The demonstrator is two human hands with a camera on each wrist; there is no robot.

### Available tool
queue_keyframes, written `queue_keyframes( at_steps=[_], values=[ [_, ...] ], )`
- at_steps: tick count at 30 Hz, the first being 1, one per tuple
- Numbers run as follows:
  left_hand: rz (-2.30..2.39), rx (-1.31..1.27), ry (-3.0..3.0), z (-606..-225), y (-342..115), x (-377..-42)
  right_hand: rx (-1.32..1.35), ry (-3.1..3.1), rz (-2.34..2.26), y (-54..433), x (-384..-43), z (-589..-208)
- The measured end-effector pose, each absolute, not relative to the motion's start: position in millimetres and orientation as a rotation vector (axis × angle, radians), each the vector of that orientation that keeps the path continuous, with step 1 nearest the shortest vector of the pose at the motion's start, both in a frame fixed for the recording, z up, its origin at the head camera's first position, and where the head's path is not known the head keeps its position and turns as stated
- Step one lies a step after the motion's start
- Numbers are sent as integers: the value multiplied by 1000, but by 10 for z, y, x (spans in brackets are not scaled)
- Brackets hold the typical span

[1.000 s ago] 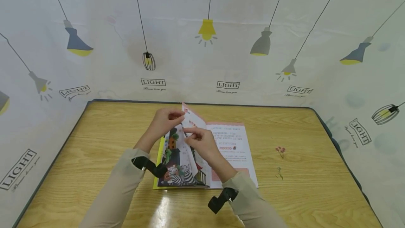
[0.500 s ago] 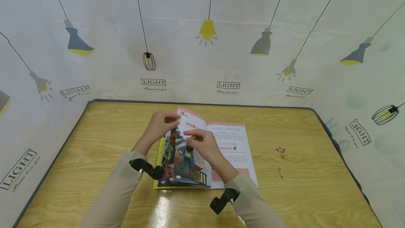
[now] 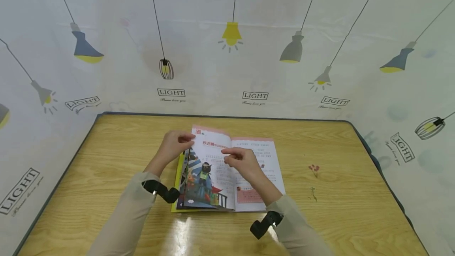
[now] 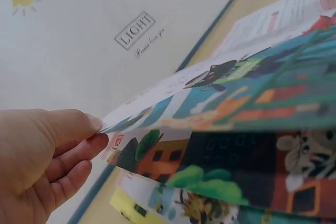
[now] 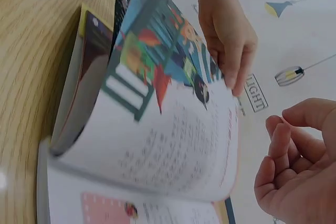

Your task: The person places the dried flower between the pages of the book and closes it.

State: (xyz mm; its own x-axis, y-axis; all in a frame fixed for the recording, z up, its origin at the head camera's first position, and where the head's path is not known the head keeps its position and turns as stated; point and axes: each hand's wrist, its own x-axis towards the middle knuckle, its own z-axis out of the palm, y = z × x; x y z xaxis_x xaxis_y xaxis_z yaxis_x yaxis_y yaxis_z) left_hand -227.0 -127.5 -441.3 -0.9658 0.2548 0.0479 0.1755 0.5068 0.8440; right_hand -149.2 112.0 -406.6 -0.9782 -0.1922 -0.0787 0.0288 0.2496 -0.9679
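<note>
Pinching illustrated page (image 3: 209, 171) within open book (image 3: 273, 161): left hand (image 3: 171, 147); right hand (image 3: 246, 164) near.

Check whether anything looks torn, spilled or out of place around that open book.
Nothing stands out. The table shows no visible spill and the book no visible tear. Its raised page bows, but the left hand pinches that page's edge, which explains it.

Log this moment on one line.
left hand: pinches raised page | right hand: above book, holding nothing | book: open on table
</note>
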Motion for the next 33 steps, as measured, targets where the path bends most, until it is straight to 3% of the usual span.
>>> queue_keyframes(
  at_steps=[7,33],
  values=[
    [1402,295,2680,-4562,-1342,-2284,-105,2408,-1776,1431,-1586,-4302],
    [1428,177,2637,-4927,-1381,-2261,204,2597,-1543,2778,-1593,-4397]
  ],
)
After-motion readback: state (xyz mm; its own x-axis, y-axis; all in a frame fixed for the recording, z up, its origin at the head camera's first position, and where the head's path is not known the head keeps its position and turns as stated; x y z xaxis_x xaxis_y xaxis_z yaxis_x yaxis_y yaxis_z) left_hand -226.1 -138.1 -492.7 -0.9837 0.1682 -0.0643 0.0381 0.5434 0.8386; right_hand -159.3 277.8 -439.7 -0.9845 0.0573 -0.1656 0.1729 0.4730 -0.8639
